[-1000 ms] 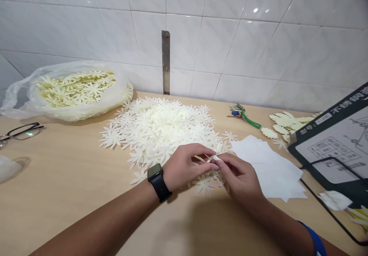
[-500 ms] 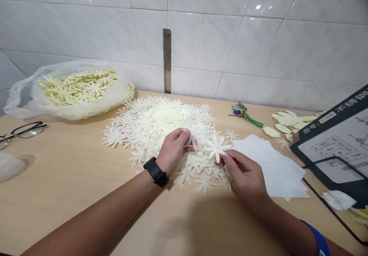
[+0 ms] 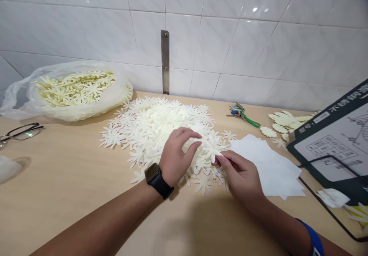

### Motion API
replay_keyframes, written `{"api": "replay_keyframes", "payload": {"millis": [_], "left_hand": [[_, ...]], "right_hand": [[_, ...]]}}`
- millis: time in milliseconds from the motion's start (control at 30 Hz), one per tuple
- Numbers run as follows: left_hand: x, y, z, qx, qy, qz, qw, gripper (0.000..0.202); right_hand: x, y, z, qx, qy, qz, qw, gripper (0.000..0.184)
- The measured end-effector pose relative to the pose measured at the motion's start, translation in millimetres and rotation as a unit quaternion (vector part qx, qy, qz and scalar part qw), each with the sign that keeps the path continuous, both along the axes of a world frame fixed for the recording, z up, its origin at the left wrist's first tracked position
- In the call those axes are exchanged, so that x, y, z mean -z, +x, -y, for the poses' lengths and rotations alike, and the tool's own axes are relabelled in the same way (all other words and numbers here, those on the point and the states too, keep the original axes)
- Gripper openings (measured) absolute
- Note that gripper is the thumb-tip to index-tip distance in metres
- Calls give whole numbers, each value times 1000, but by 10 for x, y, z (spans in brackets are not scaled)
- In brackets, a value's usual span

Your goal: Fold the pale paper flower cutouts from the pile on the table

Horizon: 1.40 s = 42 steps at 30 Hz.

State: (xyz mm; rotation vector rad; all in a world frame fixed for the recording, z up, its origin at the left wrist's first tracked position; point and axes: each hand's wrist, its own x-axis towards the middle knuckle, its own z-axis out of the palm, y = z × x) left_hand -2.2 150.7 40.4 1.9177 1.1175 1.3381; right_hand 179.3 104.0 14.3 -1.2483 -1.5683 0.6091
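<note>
A wide pile of pale cream flower cutouts [image 3: 152, 123] lies on the wooden table [image 3: 71, 175]. My right hand [image 3: 240, 173] pinches one flower cutout [image 3: 212, 146] by a petal, just above the pile's near right edge. My left hand [image 3: 176, 154], with a black watch [image 3: 156, 179] on the wrist, hovers over the pile beside that flower. Its fingers are curved and apart, and I see nothing in them.
A clear plastic bag [image 3: 74, 91] full of yellower flowers sits at the back left, with glasses [image 3: 20, 131] in front of it. White paper sheets [image 3: 270, 168], keys on a green strap [image 3: 244, 116], leaf cutouts [image 3: 284, 123] and a dark printed box [image 3: 336, 141] lie to the right.
My hands, pinched together on one flower a second ago, have drawn apart. The left hand lifted off a thin white sheet and no longer holds it; the right keeps the flower.
</note>
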Motion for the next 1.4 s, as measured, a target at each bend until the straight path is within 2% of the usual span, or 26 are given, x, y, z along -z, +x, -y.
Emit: {"api": "replay_keyframes", "payload": {"millis": [100, 167, 267, 433, 733, 1033, 1267, 1333, 1400], "left_hand": [[-19, 65, 80, 76, -64, 21, 995, 10], [-11, 99, 103, 103, -119, 50, 986, 8], [2, 118, 95, 120, -167, 78, 975, 6], [-8, 97, 56, 131, -191, 105, 967, 7], [19, 78, 37, 145, -139, 82, 976, 9], [45, 83, 69, 134, -80, 58, 986, 9], [43, 55, 97, 150, 38, -13, 988, 13], [34, 53, 106, 148, 32, -11, 988, 13], [21, 58, 102, 130, -9, 9, 991, 13]], "right_hand": [[3, -4, 4, -12, 16, 12, 1000, 19], [12, -5, 0, -26, 28, 19, 999, 17], [27, 0, -10, -43, 32, 25, 998, 18], [43, 12, -23, -44, 27, 19, 998, 19], [24, 5, -4, -53, 28, 9, 998, 15], [23, 0, -7, -56, 26, 10, 998, 16], [-7, 9, 11, -72, 18, 14, 997, 12], [-16, 0, 20, -61, 18, 16, 998, 17], [-18, -10, 24, -54, 18, 18, 998, 19]]}}
